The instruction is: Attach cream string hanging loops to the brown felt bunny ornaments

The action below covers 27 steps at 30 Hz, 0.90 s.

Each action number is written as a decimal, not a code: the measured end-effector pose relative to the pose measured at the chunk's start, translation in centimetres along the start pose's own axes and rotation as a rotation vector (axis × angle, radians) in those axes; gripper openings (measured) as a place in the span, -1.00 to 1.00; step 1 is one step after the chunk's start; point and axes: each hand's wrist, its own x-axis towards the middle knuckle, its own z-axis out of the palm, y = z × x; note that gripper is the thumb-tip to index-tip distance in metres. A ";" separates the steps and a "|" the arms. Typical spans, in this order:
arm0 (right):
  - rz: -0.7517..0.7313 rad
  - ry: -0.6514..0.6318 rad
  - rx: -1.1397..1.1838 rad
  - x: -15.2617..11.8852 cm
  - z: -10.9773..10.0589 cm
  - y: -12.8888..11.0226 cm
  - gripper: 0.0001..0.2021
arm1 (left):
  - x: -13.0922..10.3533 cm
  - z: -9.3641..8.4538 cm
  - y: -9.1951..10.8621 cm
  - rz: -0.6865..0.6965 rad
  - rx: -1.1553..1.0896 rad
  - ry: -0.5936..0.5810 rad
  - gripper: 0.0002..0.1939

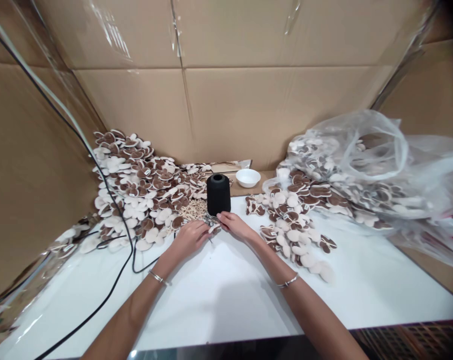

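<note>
My left hand [191,238] and my right hand [235,225] meet over the white table, fingers closed. Between their fingertips is a small pale piece [214,228], partly covered by the fingers; its kind is not clear. Right behind the hands stands a black cone of thread [218,196]. Some small dark, shiny thing, too blurred to name, lies at the cone's foot. A little heap of beige knotted cord bits or bows [193,210] lies to the left of the cone.
A large pile of brown and white plush pieces [147,175] rises at left. More plush pieces [292,225] lie at right, some under a clear plastic bag [376,150]. A white bowl [248,178] stands behind. A black cable [117,280] crosses the left side; cardboard walls enclose the table.
</note>
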 end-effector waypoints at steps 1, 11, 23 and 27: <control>0.003 0.004 0.034 0.0 0.0 0.0 -0.56 | 0.0 -0.4 -0.1 -0.049 -0.081 -0.047 -0.80; 0.106 0.046 0.151 0.2 0.1 0.7 -0.56 | 0.5 -3.8 -3.2 -0.677 -1.148 0.225 -0.13; -0.064 0.200 -1.097 -2.4 -0.1 -1.1 -0.81 | 0.4 -0.9 -1.3 -0.541 -0.856 0.033 -0.60; -0.150 0.173 -1.224 -3.2 -0.6 -1.0 -0.81 | 0.8 0.0 -1.7 -0.527 -0.723 0.197 -0.61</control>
